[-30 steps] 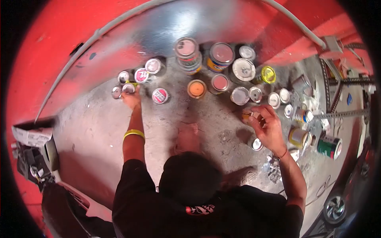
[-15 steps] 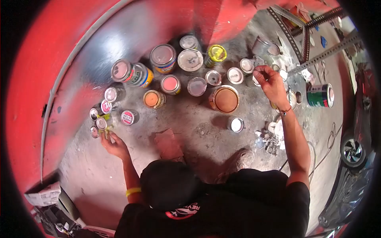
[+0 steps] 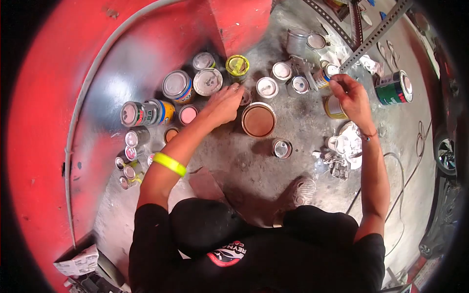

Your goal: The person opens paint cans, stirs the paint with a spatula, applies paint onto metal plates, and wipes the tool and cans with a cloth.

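Note:
My left hand (image 3: pixel 225 105) reaches across the group of cans, palm down with its fingers together. Its fingertips are beside a small round can (image 3: pixel 245 96), left of a large can with a brown top (image 3: pixel 259 120). What lies under the hand is hidden. At the right, my right hand (image 3: pixel 353 97) is half curled, thumb and fingers apart. Its fingertips are close to a tilted can with a blue and yellow label (image 3: pixel 324 78), and a yellowish can (image 3: pixel 335 107) stands below them. Whether they touch is unclear.
A yellow-rimmed can (image 3: pixel 237 65) and a white-lidded can (image 3: pixel 267 87) stand beyond my hands. Several small cans (image 3: pixel 131 172) are at left. A green can (image 3: pixel 394 88), crumpled paper (image 3: pixel 350 141), a perforated metal frame (image 3: pixel 373 41) and cables (image 3: pixel 401 185) are at right.
My left hand has left the small cans at the left and moved right to the middle group. My right hand has shifted toward the labelled can. The view has turned right.

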{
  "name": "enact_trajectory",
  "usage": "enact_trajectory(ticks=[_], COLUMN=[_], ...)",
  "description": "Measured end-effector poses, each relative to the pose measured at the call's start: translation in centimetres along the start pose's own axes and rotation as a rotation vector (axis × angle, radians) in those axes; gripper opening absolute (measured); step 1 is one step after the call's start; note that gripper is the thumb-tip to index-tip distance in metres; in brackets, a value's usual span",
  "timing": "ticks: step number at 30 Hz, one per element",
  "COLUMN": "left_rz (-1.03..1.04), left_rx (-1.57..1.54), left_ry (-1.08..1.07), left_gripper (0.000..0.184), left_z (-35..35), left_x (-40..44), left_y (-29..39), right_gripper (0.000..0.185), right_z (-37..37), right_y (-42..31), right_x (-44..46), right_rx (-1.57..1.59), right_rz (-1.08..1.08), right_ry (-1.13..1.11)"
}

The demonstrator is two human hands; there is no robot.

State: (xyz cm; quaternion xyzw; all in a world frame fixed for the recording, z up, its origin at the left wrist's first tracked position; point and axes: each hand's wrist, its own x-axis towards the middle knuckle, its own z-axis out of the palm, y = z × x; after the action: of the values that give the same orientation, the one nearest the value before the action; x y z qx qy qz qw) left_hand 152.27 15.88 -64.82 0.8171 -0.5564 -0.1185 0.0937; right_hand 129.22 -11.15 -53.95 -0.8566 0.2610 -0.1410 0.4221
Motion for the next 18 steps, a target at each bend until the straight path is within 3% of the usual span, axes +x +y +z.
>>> enact_trajectory(ticks=[2,4,6,12,14,16,18], left_rz=[-0.109,-0.059,-0.010,-0.043,-0.048,-0.230,-0.256], left_rx=[-0.013,-0.025,0.082,0.049,0.016,-0.125,-0.221], left_ry=[-0.362,-0.383,-0.189,-0.193,-0.214,-0.160,-0.132], left_gripper=[0.066,0.064,0.059,0.059,0.063,0.072,0.083], left_z=[0.2,1.3,2.2,3.3,1.7,-0.8,-3.8], left_x=[2.5,3.0,2.8,4.0,4.0,3.2,1.9], left_y=[0.1,0.4,1.0,-0.7,-0.7,-0.3,-0.5], right_gripper=[0.024,0.024,0.024,0.022,0.022,0.023,0.024], right_z=[-1.2,-2.1,-2.3,-2.7,-2.9,-3.1,-3.2], right_y=[1.7,3.0,4.0,4.1,3.1,3.6,3.8], right_x=[-1.0,-1.8,-2.4,-2.6,-2.7,-2.8,-3.2], right_rx=[0.089,0.057,0.054,0.051,-0.003,0.001,0.008], right_rz=[0.085,0.093,0.109,0.099,0.007,0.011,0.015], right_ry=[0.001,0.032,0.045,0.010,0.057,0.063,0.061])
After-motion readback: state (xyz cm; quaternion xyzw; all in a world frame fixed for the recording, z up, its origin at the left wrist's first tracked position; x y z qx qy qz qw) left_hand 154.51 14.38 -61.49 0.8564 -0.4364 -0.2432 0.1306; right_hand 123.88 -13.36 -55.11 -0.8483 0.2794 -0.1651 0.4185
